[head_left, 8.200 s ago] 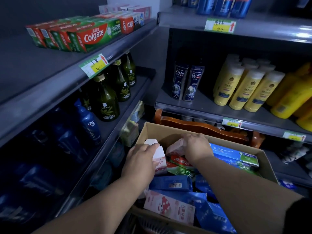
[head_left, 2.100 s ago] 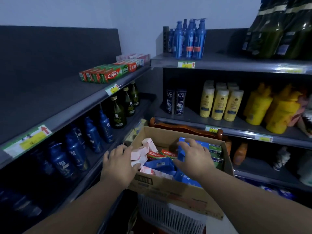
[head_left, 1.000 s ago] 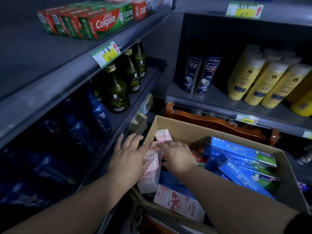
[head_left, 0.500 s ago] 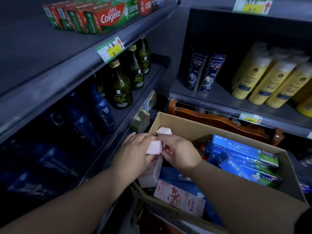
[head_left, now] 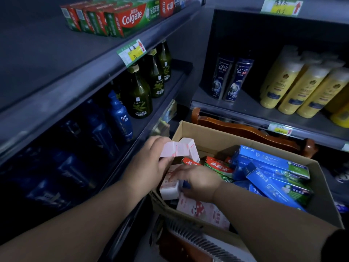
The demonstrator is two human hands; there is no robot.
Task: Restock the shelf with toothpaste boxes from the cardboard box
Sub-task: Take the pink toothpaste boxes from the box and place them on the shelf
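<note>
An open cardboard box point(head_left: 217, 134) stands in front of me, filled with pink-white, red-green and blue toothpaste boxes point(head_left: 272, 163). My left hand point(head_left: 149, 165) holds two pink-white toothpaste boxes point(head_left: 179, 149) upright at the box's left rim. My right hand point(head_left: 196, 181) reaches down inside, its fingers curled on another pink-white box point(head_left: 169, 189) that leans against the left wall. A row of red-green Colgate boxes point(head_left: 120, 17) lies on the upper left shelf point(head_left: 56, 59).
Green bottles point(head_left: 138, 95) and blue bottles point(head_left: 120, 117) fill the left shelf below the Colgate row. The right shelf holds two dark Clear bottles point(head_left: 231, 78) and several yellow bottles point(head_left: 302, 86). A wooden chair back point(head_left: 245, 130) rises behind the cardboard box, a white basket point(head_left: 198, 241) below it.
My left hand has lifted the pink-white boxes a little higher at the rim. My right hand moved down from them to a lower pink-white box inside.
</note>
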